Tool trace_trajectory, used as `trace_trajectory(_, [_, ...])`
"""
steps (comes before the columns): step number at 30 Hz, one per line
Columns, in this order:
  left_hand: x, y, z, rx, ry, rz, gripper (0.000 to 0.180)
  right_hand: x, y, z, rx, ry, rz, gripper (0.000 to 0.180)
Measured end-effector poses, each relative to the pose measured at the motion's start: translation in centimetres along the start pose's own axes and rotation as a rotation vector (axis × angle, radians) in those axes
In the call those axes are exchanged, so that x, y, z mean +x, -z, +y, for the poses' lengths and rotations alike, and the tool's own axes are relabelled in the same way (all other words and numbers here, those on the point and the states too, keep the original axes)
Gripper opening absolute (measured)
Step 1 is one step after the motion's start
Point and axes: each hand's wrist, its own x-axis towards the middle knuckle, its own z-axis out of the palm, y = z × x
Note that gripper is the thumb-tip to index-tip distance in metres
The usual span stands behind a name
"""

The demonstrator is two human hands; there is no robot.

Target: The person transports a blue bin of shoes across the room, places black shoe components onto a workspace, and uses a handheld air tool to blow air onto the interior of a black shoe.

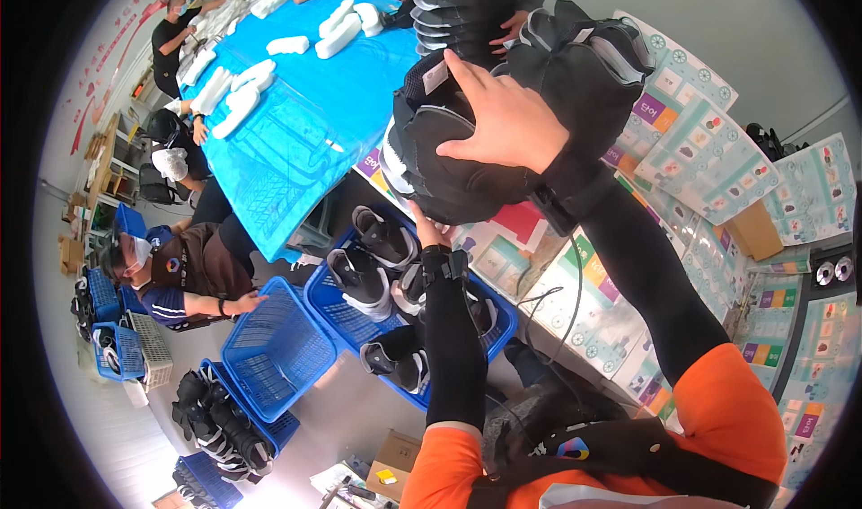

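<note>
A stack of black shoe uppers (pixel 476 181) with light grey edges is held between my two hands at the table's edge. My right hand (pixel 507 118) grips it from above, thumb and fingers spread over the collar and tongue. My left hand (pixel 431 231) supports it from below, its fingers partly hidden by the stack. Next to my right hand is a second bundle of black uppers (pixel 575 83). Below my left forearm, a blue basket (pixel 321 286) holds several black shoes with pale soles (pixel 359 285).
A table under blue sheeting (pixel 305 123) carries several white shoe-shaped pieces (pixel 339 38). Behind my stack rises a taller pile of black uppers (pixel 467 15), touched by another person's hand (pixel 514 31). Printed sheets (pixel 709 168) cover the right side. A seated co-worker (pixel 197 276) reaches toward a blue basket (pixel 278 347).
</note>
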Motion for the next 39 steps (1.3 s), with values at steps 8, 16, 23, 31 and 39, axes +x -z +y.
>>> trace_trajectory(8, [0.6, -0.5, -2.4, -0.347, 0.117, 0.115, 0.07, 2.0, 0.5, 1.2, 0.039, -0.011, 0.052, 0.109])
trace_trajectory(16, [1.3, 3.5, -8.2, 0.355, 0.09, 0.299, 0.061, 3.0, 1.4, 1.9, -0.004, 0.055, 0.041, 0.088])
trace_trajectory(23, [-11.1, 2.1, -6.0, 0.561, -0.807, -0.066, 0.096, 3.2, 0.2, 2.7, 0.068, -0.006, 0.137, 0.064])
trace_trajectory(31, [-12.0, -9.3, -4.9, 1.036, -1.079, 0.286, 0.119, 1.3, 0.4, 2.6, 0.026, 0.022, -0.066, 0.047])
trace_trajectory(39, [-10.0, -8.7, -2.7, 0.881, -1.108, 0.136, 0.087, -2.6, -2.2, -1.3, -0.109, 0.066, 0.091, 0.065])
